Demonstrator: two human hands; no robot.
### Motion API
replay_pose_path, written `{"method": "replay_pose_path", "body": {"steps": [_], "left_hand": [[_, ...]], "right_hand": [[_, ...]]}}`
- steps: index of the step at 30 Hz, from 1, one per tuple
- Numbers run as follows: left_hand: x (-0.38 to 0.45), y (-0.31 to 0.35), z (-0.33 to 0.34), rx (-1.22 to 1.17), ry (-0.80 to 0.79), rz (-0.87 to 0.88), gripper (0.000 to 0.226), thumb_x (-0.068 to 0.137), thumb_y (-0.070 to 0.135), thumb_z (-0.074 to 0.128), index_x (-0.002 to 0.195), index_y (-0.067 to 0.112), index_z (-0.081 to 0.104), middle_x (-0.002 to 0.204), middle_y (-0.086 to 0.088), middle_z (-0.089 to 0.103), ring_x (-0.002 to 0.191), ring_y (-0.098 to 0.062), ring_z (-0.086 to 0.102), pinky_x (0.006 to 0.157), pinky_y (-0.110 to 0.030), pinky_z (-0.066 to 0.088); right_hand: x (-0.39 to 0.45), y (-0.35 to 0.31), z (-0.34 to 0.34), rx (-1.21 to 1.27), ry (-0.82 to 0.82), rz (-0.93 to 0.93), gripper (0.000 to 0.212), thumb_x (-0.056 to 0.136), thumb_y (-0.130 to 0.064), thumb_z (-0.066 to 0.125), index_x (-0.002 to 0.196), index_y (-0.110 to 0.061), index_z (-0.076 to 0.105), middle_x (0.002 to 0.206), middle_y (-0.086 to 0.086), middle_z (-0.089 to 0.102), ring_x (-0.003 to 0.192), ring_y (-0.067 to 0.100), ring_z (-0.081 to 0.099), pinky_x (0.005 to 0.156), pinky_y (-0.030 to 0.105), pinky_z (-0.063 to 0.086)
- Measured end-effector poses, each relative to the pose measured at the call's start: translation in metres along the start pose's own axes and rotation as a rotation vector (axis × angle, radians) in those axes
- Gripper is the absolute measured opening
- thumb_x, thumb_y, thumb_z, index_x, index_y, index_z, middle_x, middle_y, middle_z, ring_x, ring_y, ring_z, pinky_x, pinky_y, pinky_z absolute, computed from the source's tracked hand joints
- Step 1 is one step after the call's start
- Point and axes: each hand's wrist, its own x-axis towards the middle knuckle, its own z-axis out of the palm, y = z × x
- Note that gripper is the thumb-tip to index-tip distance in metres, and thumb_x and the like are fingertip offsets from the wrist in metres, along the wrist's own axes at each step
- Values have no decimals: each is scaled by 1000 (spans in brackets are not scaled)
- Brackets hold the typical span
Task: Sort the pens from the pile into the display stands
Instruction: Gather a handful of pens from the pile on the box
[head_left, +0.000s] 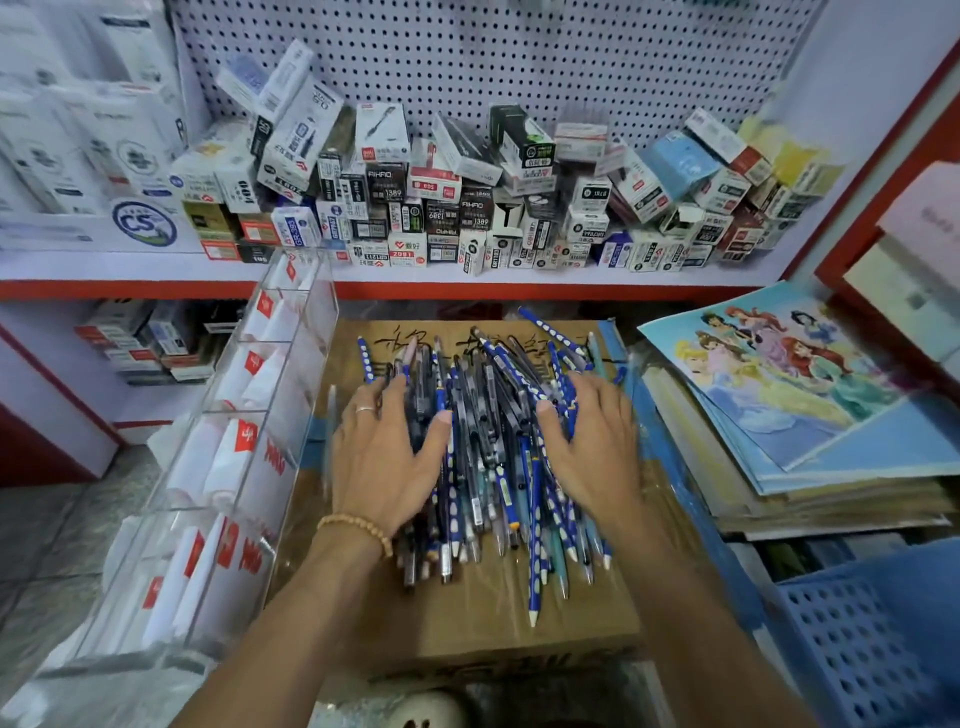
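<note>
Our left hand (387, 447), right hand (592, 441) flat, spread apart on pens (488, 447); stand (234, 441) seems penless, sorting unstarted.

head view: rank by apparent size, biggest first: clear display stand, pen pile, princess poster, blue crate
1. clear display stand
2. pen pile
3. princess poster and blue crate: look alike in size. The crate is cut off by the frame edge and sits nearer the camera, so I won't rank them.
</note>
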Motion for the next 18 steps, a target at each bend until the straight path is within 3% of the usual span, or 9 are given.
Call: {"method": "replay_pose_path", "body": {"steps": [6,8,11,13,14,15,16,18], "left_hand": [[50,5,14,51,-80,-70,72,91,65,38,150,26,25,154,-12,30,141,-31,28,113,-52,28],[59,2,17,104,-121,-139,79,87,72,36,149,25,25,154,-16,31,142,-33,27,114,-54,25],[69,-5,19,121,-227,-254,96,80,82,35,153,22,18,157,-20,23,145,-36,20,116,-56,20],[70,-7,21,139,-265,-251,101,77,85,33,153,19,19,155,-22,28,144,-37,24,115,-55,24],[69,-7,21,149,-263,-234,101,77,85,33,152,18,22,153,-21,31,142,-35,28,114,-54,27],[66,-6,22,153,-253,-215,99,78,84,34,150,17,26,151,-19,35,140,-34,32,113,-52,29],[64,-6,22,144,-233,-196,96,79,83,36,149,17,30,149,-18,39,137,-32,37,111,-50,32],[63,-7,21,78,-170,-156,86,79,76,47,139,16,45,138,-14,50,125,-30,50,104,-44,42]], "right_hand": [[115,3,8,-126,-187,-13,57,89,-58,46,124,-17,63,127,16,59,127,35,47,107,45,40],[133,5,14,-134,-277,-9,55,89,-60,52,126,-20,62,125,14,61,122,34,51,105,44,41],[141,7,22,-143,-417,-14,66,86,-73,44,125,-23,61,126,9,64,120,32,56,109,51,38],[139,10,29,-92,-401,-40,67,88,-73,42,100,-14,71,94,11,71,92,29,66,88,41,51],[136,9,30,-72,-372,-57,64,91,-68,46,84,-9,71,72,11,66,72,28,64,68,33,51],[133,8,31,-70,-349,-77,61,91,-62,52,72,-7,69,58,9,58,57,26,57,53,28,40],[129,6,31,-75,-334,-87,58,91,-59,58,66,-7,67,52,6,51,51,24,50,48,27,30],[127,6,30,-70,-311,-98,54,87,-57,65,65,-8,66,55,5,53,53,21,49,51,28,30]]}}
